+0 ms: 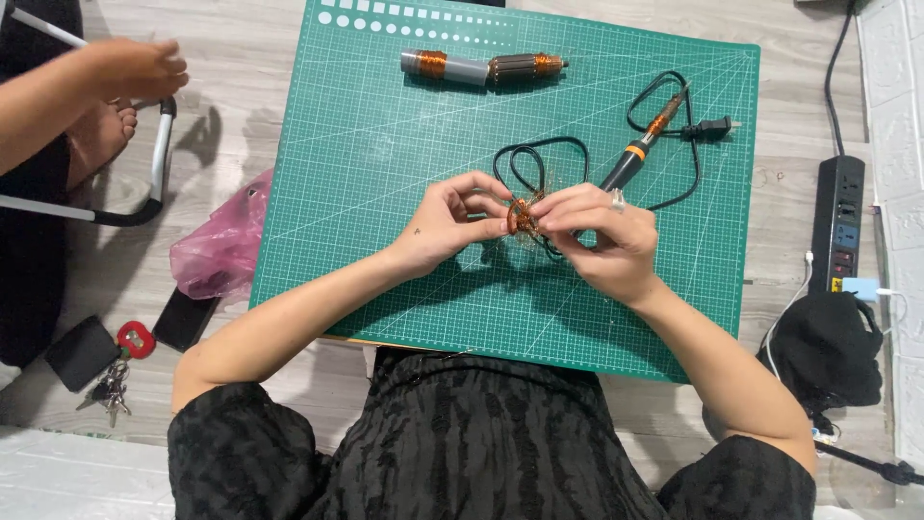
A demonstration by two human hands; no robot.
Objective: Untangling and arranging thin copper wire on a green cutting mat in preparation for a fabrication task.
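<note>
Over the middle of a green cutting mat (385, 164), my left hand (448, 220) and my right hand (597, 236) meet around a small copper wire coil (523, 216). Both pinch it with their fingertips, and fine copper strands fan out from it. Just behind my right hand lies a soldering iron (643, 143) with a black and orange handle, its black cord (539, 159) looping across the mat to a plug. A motor armature (481, 67) with copper windings and a grey sleeve lies at the mat's far edge.
A pink plastic bag (219, 246), a dark phone (185, 318) and keys with a red fob (114, 371) lie left of the mat. Another person's hand (135, 67) holds a metal frame at far left. A black power strip (835, 226) and black cloth (826, 347) sit right.
</note>
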